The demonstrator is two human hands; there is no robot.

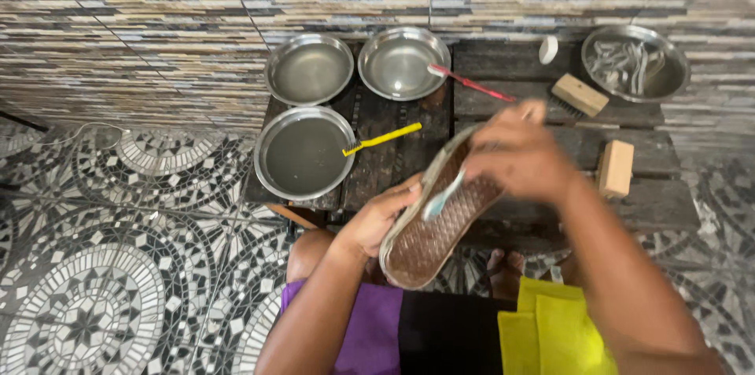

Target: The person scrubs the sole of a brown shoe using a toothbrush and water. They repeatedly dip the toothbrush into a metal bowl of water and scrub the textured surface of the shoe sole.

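Three steel bowls (309, 68) of water on dark slatted bench (668, 206), far side of shoe (436, 222); fourth bowl (635, 63) with pale strips, far right of shoe. Two wooden scrub brushes (580, 95) right of shoe; yellow toothbrush (383, 138) and red toothbrush (469, 83) beyond it, each lying on a bowl rim.

Shoe: held sole-up above lap, near edge of bench. Judged light, sole flexible, textured tread likely slick when wet. Best gripped along side edge at midfoot.

Left hand (381, 218): closed on shoe's left edge, fingers wrapped under.

Right hand (519, 156): motion-blurred, closed on pale blue brush (442, 196), bristles on tread.
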